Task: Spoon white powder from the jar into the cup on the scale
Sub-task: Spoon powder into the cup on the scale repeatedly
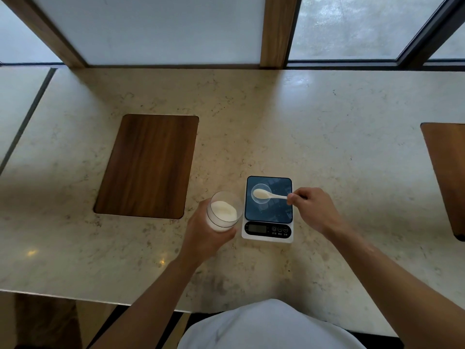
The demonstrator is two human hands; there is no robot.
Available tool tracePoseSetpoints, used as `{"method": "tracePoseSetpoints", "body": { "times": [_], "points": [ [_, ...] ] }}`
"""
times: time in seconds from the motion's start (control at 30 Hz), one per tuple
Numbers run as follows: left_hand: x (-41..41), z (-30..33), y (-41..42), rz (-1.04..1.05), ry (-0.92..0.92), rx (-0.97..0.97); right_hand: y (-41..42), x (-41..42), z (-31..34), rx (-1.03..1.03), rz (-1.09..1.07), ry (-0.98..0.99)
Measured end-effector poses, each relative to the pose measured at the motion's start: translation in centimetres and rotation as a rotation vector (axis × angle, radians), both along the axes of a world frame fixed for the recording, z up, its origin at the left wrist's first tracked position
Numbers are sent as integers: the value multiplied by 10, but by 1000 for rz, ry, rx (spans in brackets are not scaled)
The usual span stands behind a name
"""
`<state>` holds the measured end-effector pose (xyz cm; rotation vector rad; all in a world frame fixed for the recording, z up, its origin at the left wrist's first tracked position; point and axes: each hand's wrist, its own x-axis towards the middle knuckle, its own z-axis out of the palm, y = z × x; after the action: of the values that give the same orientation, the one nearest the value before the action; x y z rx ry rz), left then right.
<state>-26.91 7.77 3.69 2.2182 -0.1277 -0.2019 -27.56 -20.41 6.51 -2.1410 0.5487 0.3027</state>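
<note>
A clear jar (pixel 224 210) partly filled with white powder is tilted toward the scale, and my left hand (pixel 204 233) grips it from the left and below. A small white scale (pixel 268 210) with a dark glass top stands just right of the jar. On the platform's far left corner sits a small clear cup (pixel 264 200). My right hand (pixel 312 207) pinches the handle end of a white spoon (pixel 266 194), whose bowl, heaped with powder, hovers over the cup's mouth.
A marble counter (pixel 327 137) runs under a window. A dark wooden inset panel (pixel 148 165) lies left of the jar, and another wooden panel (pixel 448 172) sits at the right edge. The counter's front edge is near my body.
</note>
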Motion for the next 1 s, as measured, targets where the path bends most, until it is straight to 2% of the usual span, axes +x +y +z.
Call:
{"method": "tracePoseSetpoints", "body": {
  "times": [0.53,1.0],
  "points": [
    [2,-5,4,11,11,-10,11,3,-17,-66,-44,8],
    [3,-7,3,19,20,-7,19,6,-14,-230,60,-81]
  ]
}}
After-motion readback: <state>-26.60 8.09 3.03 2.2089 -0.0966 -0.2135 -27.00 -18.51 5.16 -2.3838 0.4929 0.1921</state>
